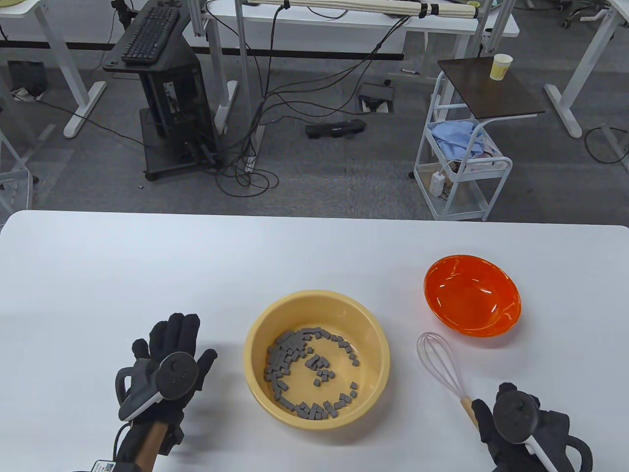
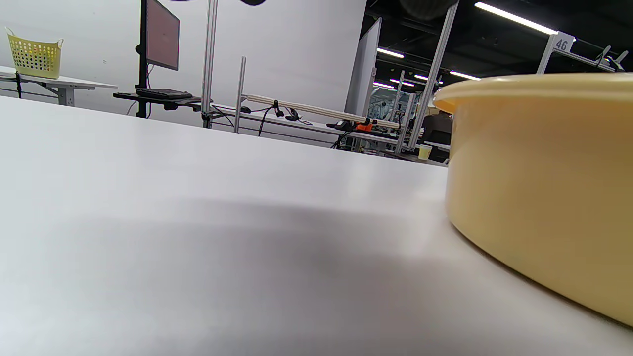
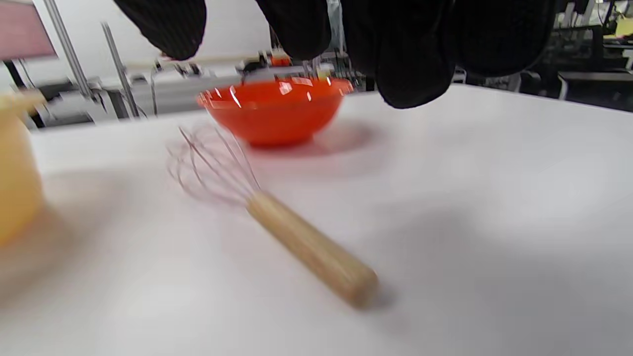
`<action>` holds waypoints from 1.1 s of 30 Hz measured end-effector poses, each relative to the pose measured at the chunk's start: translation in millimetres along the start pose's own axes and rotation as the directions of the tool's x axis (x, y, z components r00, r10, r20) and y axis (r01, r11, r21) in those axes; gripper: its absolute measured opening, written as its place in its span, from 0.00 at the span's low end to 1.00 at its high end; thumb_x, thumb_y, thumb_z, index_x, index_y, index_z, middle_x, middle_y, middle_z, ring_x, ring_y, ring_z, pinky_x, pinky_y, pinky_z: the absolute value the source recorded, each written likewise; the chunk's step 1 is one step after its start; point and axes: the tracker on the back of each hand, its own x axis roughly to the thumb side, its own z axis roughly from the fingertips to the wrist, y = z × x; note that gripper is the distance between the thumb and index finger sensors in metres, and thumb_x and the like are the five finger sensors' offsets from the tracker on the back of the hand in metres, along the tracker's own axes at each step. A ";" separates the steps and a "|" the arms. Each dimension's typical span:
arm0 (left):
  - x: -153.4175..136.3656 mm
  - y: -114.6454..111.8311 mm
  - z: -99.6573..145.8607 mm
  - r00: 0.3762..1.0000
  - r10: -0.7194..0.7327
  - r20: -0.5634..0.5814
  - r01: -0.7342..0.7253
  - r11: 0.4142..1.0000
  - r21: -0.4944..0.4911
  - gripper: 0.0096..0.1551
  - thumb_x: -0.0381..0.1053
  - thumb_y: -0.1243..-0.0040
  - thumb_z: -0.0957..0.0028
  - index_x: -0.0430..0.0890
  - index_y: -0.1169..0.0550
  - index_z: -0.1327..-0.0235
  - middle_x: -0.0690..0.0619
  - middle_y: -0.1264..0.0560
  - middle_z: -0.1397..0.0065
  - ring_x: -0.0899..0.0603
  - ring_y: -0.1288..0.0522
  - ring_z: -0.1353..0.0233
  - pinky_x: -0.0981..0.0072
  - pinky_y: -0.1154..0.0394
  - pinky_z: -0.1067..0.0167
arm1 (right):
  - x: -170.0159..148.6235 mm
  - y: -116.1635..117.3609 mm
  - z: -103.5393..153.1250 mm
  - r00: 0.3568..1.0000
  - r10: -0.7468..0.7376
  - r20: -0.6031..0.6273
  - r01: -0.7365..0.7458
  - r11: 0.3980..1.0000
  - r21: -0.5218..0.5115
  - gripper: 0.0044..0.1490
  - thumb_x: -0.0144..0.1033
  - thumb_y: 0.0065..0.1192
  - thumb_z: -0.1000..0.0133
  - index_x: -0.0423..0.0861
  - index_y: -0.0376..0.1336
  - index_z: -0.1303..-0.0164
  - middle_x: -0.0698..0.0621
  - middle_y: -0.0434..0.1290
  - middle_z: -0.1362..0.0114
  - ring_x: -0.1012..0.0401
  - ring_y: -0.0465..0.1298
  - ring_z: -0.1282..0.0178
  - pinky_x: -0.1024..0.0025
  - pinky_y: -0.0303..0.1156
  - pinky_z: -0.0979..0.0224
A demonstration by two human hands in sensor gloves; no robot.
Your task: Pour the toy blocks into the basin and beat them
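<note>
Blocks (image 1: 314,371) already in yellow basin (image 1: 255,344). Whisk (image 3: 277,217) flat on surface, untouched. Right hand (image 1: 521,432) above handle, fingers uncurled, empty; left hand (image 1: 167,364) spread flat. Grip handle mid-length, steady basin.

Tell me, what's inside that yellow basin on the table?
The yellow basin holds small grey toy blocks, most in a ring along the wall, a few clustered near the middle. Bare floor shows between them. Whatever lies under the piled blocks is covered.

Glossy orange plastic bowl (image 1: 471,295), matt yellow plastic basin (image 1: 317,359), wire whisk (image 3: 277,217) with smooth wooden handle.
</note>
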 end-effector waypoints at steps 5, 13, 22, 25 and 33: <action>-3.0 4.1 1.3 0.999 0.037 0.006 -0.038 0.999 0.035 0.43 0.61 0.63 0.26 0.38 0.55 0.10 0.27 0.56 0.09 0.16 0.56 0.14 0.09 0.59 0.33 | 30.7 -16.6 -5.1 0.982 -0.077 0.171 0.112 0.973 -0.202 0.43 0.53 0.49 0.26 0.40 0.45 0.09 0.23 0.46 0.13 0.25 0.56 0.22 0.21 0.54 0.25; -1.2 3.3 1.4 0.994 0.098 0.049 -0.101 0.993 0.061 0.44 0.62 0.63 0.27 0.38 0.55 0.10 0.28 0.56 0.08 0.17 0.57 0.13 0.09 0.61 0.33 | 80.8 12.8 -28.5 0.887 -0.182 0.424 0.268 0.951 -0.153 0.41 0.49 0.46 0.26 0.45 0.40 0.08 0.29 0.44 0.10 0.25 0.44 0.16 0.16 0.40 0.23; 1.5 0.1 1.0 0.986 0.139 0.090 -0.145 0.987 0.065 0.44 0.63 0.63 0.27 0.39 0.55 0.10 0.29 0.55 0.08 0.17 0.57 0.12 0.09 0.61 0.33 | 88.6 40.1 -48.9 0.875 -0.139 0.464 0.244 0.954 -0.175 0.39 0.48 0.46 0.26 0.46 0.42 0.09 0.30 0.42 0.09 0.26 0.42 0.15 0.16 0.37 0.23; 4.7 -1.1 0.7 0.989 0.113 0.093 -0.118 0.992 0.053 0.44 0.63 0.63 0.27 0.39 0.55 0.09 0.29 0.55 0.08 0.17 0.57 0.13 0.09 0.61 0.33 | 81.2 45.6 -48.1 0.884 -0.114 0.453 0.206 0.965 -0.160 0.39 0.48 0.45 0.26 0.46 0.41 0.09 0.31 0.43 0.09 0.27 0.42 0.14 0.16 0.37 0.23; 7.7 0.7 3.2 0.991 0.088 0.097 -0.094 0.994 0.057 0.44 0.63 0.63 0.27 0.39 0.55 0.10 0.29 0.55 0.08 0.16 0.57 0.13 0.08 0.61 0.33 | 70.6 48.6 -43.3 0.881 -0.150 0.449 0.255 0.949 -0.183 0.39 0.48 0.45 0.26 0.46 0.42 0.09 0.30 0.43 0.09 0.27 0.42 0.15 0.16 0.37 0.24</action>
